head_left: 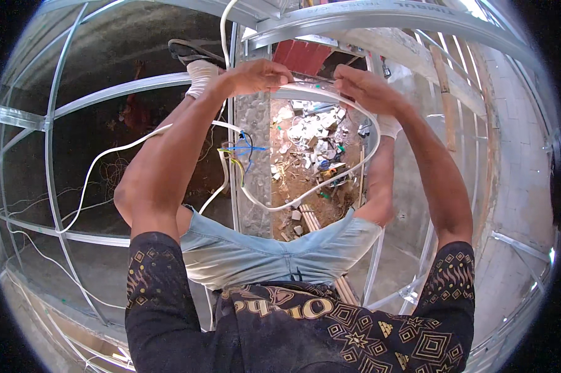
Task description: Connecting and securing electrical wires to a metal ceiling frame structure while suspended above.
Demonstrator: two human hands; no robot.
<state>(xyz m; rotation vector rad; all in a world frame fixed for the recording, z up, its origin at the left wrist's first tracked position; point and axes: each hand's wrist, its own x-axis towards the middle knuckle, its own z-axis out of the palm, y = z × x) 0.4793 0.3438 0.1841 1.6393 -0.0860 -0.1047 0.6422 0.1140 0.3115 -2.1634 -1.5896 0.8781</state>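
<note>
Cable (378, 133); held span crosswise; loop bows rightward; hands (254, 77): left pinching it, right unclear

And we've got smooth plastic cable (377, 133) at our left grip (255, 76), shiny metal beam (380, 25) ahead, rough concrete (252, 205) below!

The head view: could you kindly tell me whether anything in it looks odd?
Yes: white debris lies strewn untidily over the brown ground, and left of centre, loose blue and yellow wires splay out uncovered near the white cable.
</note>
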